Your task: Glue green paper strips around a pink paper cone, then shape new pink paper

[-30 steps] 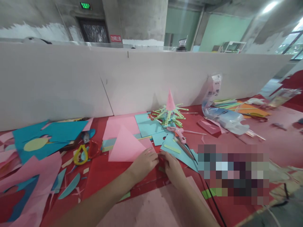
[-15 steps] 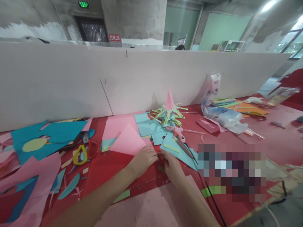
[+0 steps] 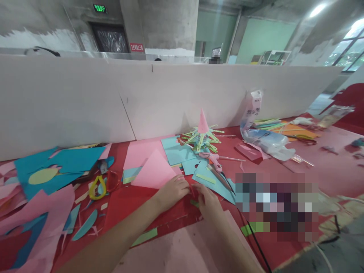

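Red paper scrap (image 3: 193, 188) sits pinched between left hand (image 3: 173, 192) and right hand (image 3: 208, 201), both sets of fingertips closed on it.

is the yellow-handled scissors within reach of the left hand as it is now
Probably yes: the yellow-handled scissors lie in the open on the red table, left of the left hand, with only flat paper scraps between them.

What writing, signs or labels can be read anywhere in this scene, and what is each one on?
Green exit sign above the dark doorway: lit characters, too blurred to read.
Red wall sign beside the doorway: white characters, too small to read.
White plastic bag by the partition: dark printing, too blurred to read.
Nothing legible on the red paper at the left hand and right hand.
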The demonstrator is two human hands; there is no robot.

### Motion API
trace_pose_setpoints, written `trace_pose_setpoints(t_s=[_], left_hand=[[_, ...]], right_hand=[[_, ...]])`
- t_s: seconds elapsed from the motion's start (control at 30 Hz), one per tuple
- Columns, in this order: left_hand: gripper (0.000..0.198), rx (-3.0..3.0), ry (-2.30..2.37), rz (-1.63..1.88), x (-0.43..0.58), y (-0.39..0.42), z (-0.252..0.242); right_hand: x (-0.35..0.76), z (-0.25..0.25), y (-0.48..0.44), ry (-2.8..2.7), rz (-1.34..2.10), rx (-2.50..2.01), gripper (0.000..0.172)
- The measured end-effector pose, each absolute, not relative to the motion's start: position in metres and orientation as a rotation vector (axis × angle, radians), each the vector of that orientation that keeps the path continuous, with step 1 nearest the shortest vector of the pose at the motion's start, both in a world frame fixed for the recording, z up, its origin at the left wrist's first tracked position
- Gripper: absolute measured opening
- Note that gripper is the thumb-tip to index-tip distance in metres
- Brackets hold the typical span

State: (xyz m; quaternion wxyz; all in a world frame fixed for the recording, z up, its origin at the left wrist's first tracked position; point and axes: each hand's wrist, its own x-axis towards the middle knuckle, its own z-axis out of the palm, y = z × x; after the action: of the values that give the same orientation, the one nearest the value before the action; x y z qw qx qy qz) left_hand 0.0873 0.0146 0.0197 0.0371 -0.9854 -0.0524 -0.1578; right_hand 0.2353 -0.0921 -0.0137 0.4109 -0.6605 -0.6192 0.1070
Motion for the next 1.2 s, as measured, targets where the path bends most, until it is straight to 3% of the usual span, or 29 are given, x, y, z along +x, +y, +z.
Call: trace_pose_setpoints(t_s=[0.1, 0.3, 1.2], left_hand=[[0.024, -3.032, -0.149, -0.483, 0.087, 0.015, 0.020], [0.020, -3.098, -0.187, -0.497, 0.091, 0.019, 0.018], [0.015, -2.960, -0.083, -0.356, 0.086, 0.017, 0.031]], right_hand=[[0.228, -0.021, -0.105, -1.612, 0.027, -1.656, 0.040], [0.200, -0.042, -0.120, -1.602, -0.187, -1.761, 0.051], [0.177, -0.056, -0.118, -1.608, -0.277, -1.833, 0.044]])
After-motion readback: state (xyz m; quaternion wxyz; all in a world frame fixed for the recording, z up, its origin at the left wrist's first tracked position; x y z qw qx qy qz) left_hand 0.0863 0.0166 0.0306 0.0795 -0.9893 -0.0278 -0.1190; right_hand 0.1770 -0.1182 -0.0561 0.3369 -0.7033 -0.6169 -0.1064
